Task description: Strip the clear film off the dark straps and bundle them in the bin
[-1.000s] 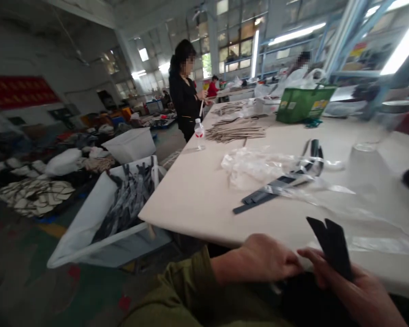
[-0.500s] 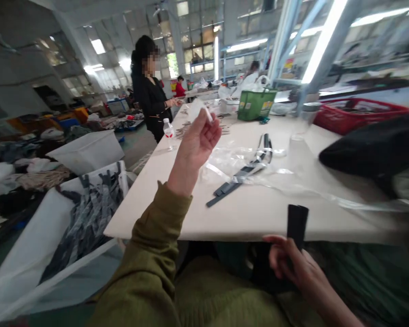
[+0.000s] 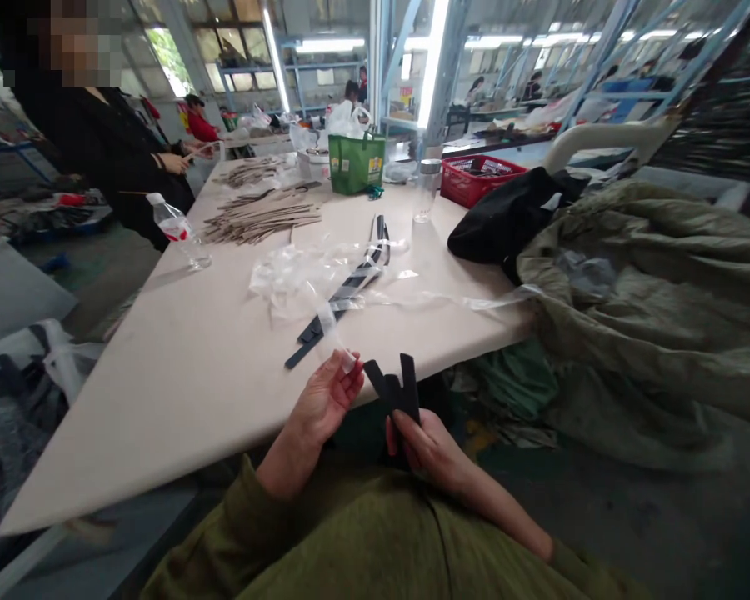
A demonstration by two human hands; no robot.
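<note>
My left hand (image 3: pixel 326 396) pinches the end of a clear plastic strip (image 3: pixel 331 323) above the table's front edge. The strip runs back toward a crumpled heap of clear plastic (image 3: pixel 287 279). Just to the right, my right hand (image 3: pixel 426 443) is closed around several flat black strips (image 3: pixel 392 387), whose upper ends fan apart. Their lower ends are hidden by my fingers and lap. More dark strips (image 3: pixel 343 296) lie in a bundle on the table, partly under the plastic.
On the pale table (image 3: pixel 181 375) are a tipped plastic bottle (image 3: pixel 181 233), thin brown strips (image 3: pixel 262 215), a green bag (image 3: pixel 356 162), a clear jar (image 3: pixel 425 192), a red basket (image 3: pixel 475 179) and a black bag (image 3: pixel 500 218). A co-worker (image 3: pixel 118 142) stands at the left.
My left hand has come down from above the table, close to my right hand, still pinching the plastic. The black strips now fan out. My view has swung to the right.
</note>
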